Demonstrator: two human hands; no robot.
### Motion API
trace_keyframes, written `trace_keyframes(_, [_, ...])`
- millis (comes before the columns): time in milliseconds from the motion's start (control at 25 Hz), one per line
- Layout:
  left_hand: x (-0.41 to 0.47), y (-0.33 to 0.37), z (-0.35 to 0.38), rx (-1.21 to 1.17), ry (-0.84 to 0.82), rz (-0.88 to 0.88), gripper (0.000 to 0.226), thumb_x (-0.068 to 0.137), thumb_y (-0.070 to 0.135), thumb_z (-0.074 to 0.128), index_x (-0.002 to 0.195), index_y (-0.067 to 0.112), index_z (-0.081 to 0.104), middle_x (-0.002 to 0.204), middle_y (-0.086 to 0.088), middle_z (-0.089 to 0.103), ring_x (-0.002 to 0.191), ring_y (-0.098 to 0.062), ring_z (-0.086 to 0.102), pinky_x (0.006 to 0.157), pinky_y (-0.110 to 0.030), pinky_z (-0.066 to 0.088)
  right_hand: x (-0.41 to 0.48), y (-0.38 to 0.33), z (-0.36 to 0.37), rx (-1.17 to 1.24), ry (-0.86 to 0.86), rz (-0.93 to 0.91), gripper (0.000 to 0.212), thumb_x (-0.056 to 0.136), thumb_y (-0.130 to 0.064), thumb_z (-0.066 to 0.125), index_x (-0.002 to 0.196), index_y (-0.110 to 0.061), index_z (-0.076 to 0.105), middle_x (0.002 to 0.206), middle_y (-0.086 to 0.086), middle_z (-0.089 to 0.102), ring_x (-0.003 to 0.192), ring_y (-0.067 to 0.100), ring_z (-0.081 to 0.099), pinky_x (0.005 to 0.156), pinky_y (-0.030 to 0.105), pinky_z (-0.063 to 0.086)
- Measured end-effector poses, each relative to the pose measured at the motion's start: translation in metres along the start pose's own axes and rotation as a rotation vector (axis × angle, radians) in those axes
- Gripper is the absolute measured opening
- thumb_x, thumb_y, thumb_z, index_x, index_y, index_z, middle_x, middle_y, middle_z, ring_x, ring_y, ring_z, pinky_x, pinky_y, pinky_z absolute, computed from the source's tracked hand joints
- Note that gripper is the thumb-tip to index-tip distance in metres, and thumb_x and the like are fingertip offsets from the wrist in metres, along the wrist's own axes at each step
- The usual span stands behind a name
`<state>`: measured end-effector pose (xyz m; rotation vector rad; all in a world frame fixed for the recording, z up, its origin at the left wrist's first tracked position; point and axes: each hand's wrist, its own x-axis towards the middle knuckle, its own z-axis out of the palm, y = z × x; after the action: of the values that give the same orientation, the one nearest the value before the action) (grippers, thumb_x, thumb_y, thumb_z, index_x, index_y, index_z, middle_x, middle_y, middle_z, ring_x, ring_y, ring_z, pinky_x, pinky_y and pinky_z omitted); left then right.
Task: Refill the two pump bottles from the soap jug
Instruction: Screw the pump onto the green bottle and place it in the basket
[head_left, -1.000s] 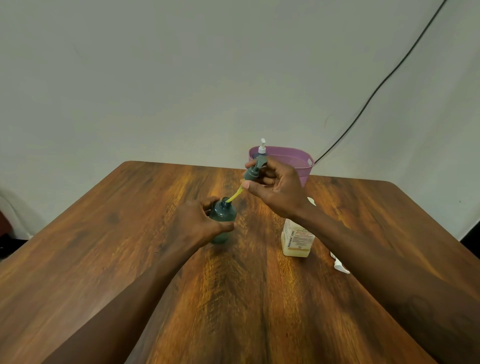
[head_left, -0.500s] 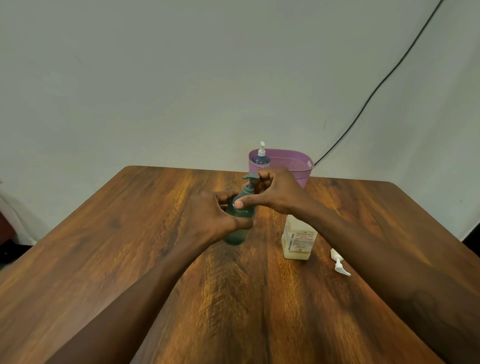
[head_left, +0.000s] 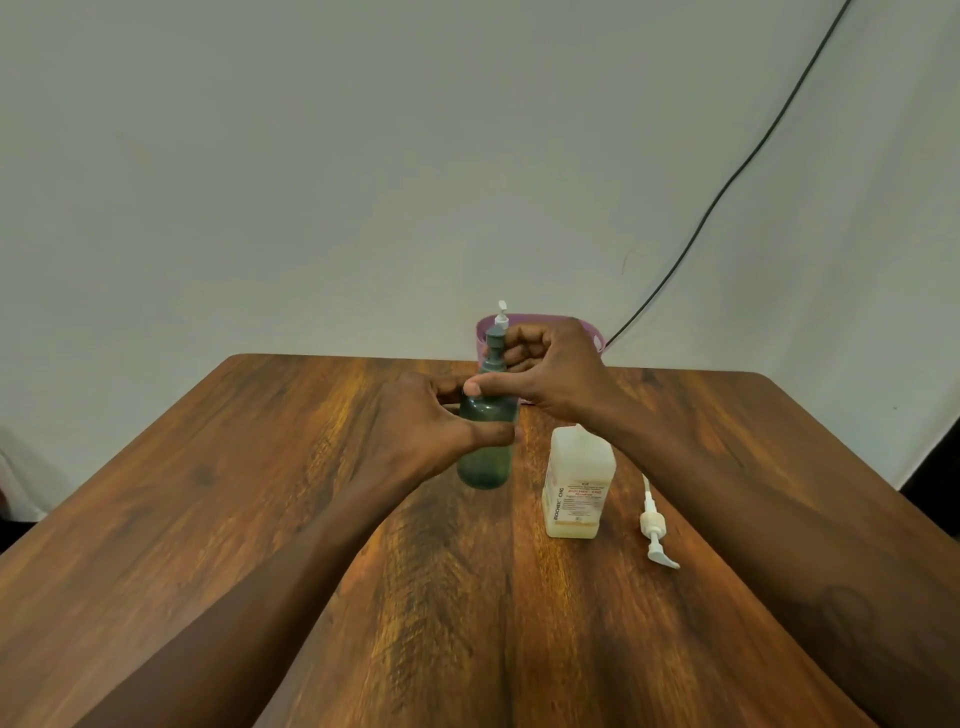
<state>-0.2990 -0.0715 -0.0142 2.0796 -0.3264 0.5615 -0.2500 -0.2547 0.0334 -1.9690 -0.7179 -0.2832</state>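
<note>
A dark green pump bottle (head_left: 484, 457) stands upright at the middle of the wooden table (head_left: 218, 519). My left hand (head_left: 421, 431) is wrapped around its body. My right hand (head_left: 550, 371) grips its green pump head (head_left: 493, 353) at the neck, thumb across the collar. To the right stands a pale square soap jug (head_left: 577, 483) with no cap, a little yellowish liquid at its bottom. A loose white pump (head_left: 655, 525) lies on the table right of the jug. Behind my right hand a second bottle's white pump top (head_left: 502, 314) shows inside a purple tub.
The purple tub (head_left: 597, 338) stands at the table's far edge against the white wall. A black cable (head_left: 727, 187) runs from the tub up to the right across the wall. The table's edges fall away left and right.
My right hand brought the green pump head with its yellow tube down into the bottle, and it now sits on the neck. My left hand stayed around the bottle.
</note>
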Motion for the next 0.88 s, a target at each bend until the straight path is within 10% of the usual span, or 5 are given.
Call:
trace_keyframes(160, [0.011,0.006,0.007,0.006,-0.010,-0.008,0.062,0.053,0.060,0.090,0.103,0.028,0.074,0.092,0.015,0.076,0.085,0.002,0.071,0.073,-0.029,0.062,0.003,-0.003,0.007,-0.423,0.244,-0.097,0.061,0.064,-0.072,0.078,0.086,-0.016,0.066,0.070,-0.011,0.061,0.059,0.003,0.054,0.055,0.015,0.043])
trace_keyframes(400, [0.029,0.020,0.001,0.007,0.038,0.002,0.062,0.045,0.073,0.086,0.098,0.044,0.072,0.085,0.030,0.070,0.084,0.011,0.068,0.071,-0.016,0.058,0.005,0.001,-0.026,0.323,-0.189,0.150,0.036,0.098,-0.028,0.066,0.131,-0.012,0.066,0.122,-0.004,0.073,0.116,0.009,0.067,0.097,0.033,0.056])
trace_keyframes(640, [0.035,0.024,0.008,0.032,0.049,0.005,0.072,0.049,0.067,0.087,0.106,0.025,0.077,0.092,0.017,0.075,0.083,0.004,0.071,0.067,-0.017,0.059,0.005,-0.005,-0.015,-0.050,0.242,0.106,0.050,0.062,-0.056,0.089,0.082,-0.016,0.067,0.075,-0.007,0.070,0.065,-0.002,0.064,0.061,0.017,0.057])
trace_keyframes(880, [0.036,0.026,0.008,0.015,0.043,0.014,0.078,0.049,0.062,0.091,0.114,0.022,0.075,0.102,0.011,0.077,0.088,0.003,0.071,0.076,-0.023,0.061,0.002,-0.001,-0.032,0.333,-0.100,0.168,0.042,0.093,-0.021,0.073,0.133,-0.010,0.064,0.122,0.000,0.073,0.115,0.014,0.069,0.097,0.036,0.057])
